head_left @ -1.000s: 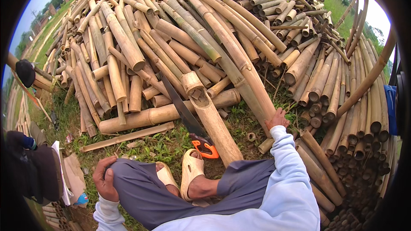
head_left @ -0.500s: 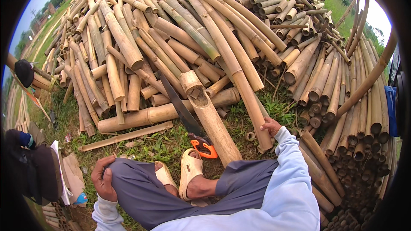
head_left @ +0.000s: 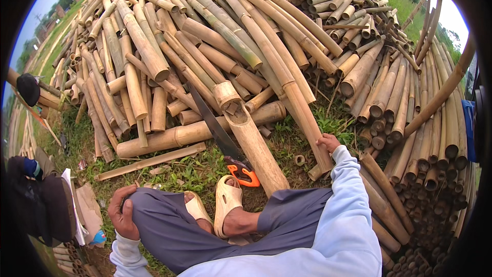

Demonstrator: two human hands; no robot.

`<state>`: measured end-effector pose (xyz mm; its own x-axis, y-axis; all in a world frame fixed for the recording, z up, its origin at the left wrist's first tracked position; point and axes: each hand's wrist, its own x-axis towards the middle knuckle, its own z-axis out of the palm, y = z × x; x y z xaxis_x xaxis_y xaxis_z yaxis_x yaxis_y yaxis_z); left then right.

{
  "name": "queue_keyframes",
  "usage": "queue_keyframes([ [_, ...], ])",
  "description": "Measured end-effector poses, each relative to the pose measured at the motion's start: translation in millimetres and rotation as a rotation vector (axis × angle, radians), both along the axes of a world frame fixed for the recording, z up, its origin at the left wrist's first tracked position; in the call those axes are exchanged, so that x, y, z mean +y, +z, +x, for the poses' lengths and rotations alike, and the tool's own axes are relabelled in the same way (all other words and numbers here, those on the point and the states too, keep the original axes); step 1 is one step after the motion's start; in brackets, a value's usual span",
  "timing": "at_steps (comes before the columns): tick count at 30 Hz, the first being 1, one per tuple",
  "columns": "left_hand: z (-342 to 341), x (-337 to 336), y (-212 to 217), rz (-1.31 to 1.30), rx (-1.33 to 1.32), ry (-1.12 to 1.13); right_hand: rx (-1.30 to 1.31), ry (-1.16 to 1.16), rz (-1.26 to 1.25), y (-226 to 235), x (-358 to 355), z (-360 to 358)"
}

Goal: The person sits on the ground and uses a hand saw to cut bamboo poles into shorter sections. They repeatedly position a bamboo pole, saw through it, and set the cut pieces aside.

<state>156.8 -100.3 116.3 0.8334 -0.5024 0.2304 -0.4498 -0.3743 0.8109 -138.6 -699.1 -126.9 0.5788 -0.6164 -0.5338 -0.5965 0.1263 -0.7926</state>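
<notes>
My right hand [head_left: 329, 142] grips the right edge of a long bamboo pole [head_left: 302, 115] near its lower end; the pole slants down from the top of the pile. My left hand [head_left: 124, 211] rests on my left knee, fingers lying over it, thumb apart, holding nothing. In front of my feet a thick bamboo post [head_left: 259, 154] leans up from my right knee, with a notch cut near its top. A handsaw with an orange handle [head_left: 242, 172] stands beside the post, its dark blade [head_left: 215, 125] pointing up to the left.
A big pile of cut bamboo [head_left: 205, 36] spreads ahead. One thick bamboo log [head_left: 169, 141] and a split strip [head_left: 154, 161] lie across the grass. More stacked bamboo [head_left: 420, 123] stands at right. A dark bag [head_left: 43, 200] is at left, beside cardboard [head_left: 88, 210].
My right hand has moved slightly away and to the right, shifting the lower end of the bamboo pole with it. My left hand stays on the knee.
</notes>
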Motion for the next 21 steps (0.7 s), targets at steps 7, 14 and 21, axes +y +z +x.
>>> queue_keyframes([
  [7,1.3,0.0,2.5,0.026,0.006,0.02,0.374,-0.04,-0.485,21.9,0.1,42.1],
  [14,1.0,-10.0,3.3,0.013,0.05,-0.014,0.418,-0.072,-0.887,80.2,-20.1,173.2],
  [21,-0.3,-10.6,9.3,0.049,0.033,0.068,0.694,-0.012,-0.872,95.4,-21.2,269.1],
])
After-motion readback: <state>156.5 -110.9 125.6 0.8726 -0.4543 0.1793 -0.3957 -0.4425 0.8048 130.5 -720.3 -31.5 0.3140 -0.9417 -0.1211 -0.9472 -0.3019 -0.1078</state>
